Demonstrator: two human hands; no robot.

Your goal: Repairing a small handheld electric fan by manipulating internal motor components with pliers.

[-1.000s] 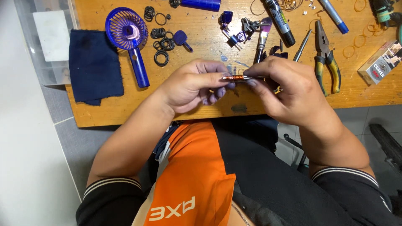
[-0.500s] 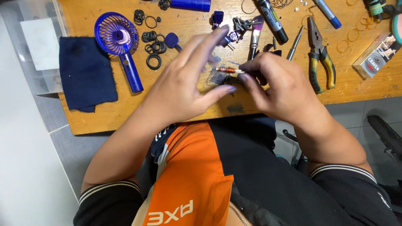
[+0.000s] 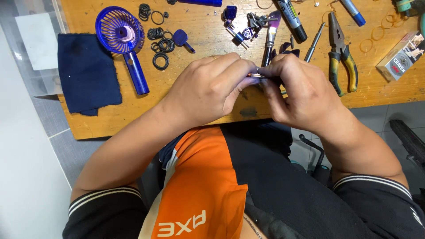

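From the head view, looking straight down, I have both hands meeting just above the middle of the frame, over the near edge of the wooden bench (image 3: 199, 110). My left hand (image 3: 212, 86) is curled closed, its fingertips pinching one end of a small copper-coloured part (image 3: 256, 75); my right hand (image 3: 294, 90) is closed on the other end from the right, so the piece sits between the two pinches with only a short sliver showing. What the part is exactly I cannot tell, it is too small and mostly covered. As I judge it, the work here is fine fitting, so I want both wrists braced low against the bench edge, the pinch light enough not to bend the piece, and any twisting done by one hand only while the other holds firm. Keeping it over the bench, not over my lap, means a slip lands on wood. Around me: a blue handheld fan (image 3: 120, 35) in the upper left beside a dark blue cloth (image 3: 88, 75), a scatter of black rubber rings (image 3: 160, 46) just right of the fan, pliers with yellow-green grips (image 3: 343, 62) in the upper right, and a black marker (image 3: 292, 20) at the top.
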